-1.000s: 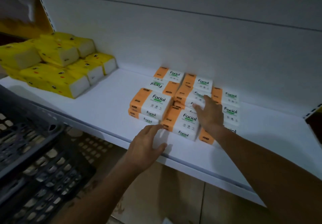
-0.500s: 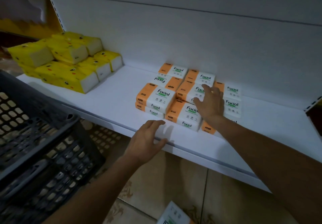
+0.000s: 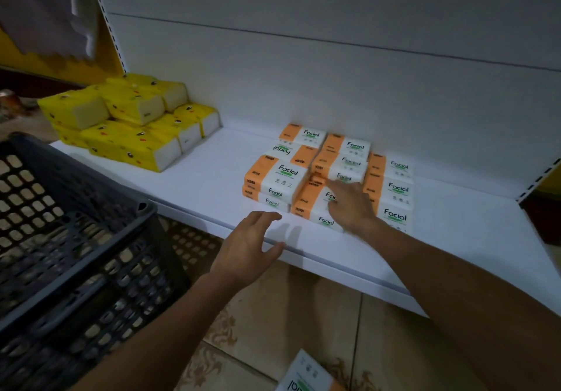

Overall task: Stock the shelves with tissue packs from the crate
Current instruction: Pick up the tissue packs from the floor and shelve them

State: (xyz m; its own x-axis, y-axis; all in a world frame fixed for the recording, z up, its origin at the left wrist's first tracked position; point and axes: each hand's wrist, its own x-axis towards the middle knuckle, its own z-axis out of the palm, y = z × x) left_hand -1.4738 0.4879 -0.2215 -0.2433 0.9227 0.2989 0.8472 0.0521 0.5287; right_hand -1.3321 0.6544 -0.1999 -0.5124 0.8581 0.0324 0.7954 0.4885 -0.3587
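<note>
Several orange-and-white "Facial" tissue packs (image 3: 274, 178) stand stacked in rows on the white shelf (image 3: 197, 184), near its back wall. My right hand (image 3: 352, 205) rests flat on the front middle pack (image 3: 315, 205), fingers straight and blurred. My left hand (image 3: 252, 248) hovers open at the shelf's front edge, just below the left stack, holding nothing. The dark grey slatted crate (image 3: 69, 254) fills the lower left. Another Facial pack (image 3: 306, 375) lies on the floor at the bottom edge.
Yellow duck-print tissue packs (image 3: 130, 123) are piled at the shelf's left end. Bare shelf lies between the two piles and to the right of the orange packs. Tiled floor (image 3: 318, 314) shows beneath the shelf. A slotted upright (image 3: 537, 178) bounds the shelf on the right.
My right hand has slid back toward me, from the rear packs onto the front middle pack. The view has pulled back and down, showing more of the crate and the floor pack.
</note>
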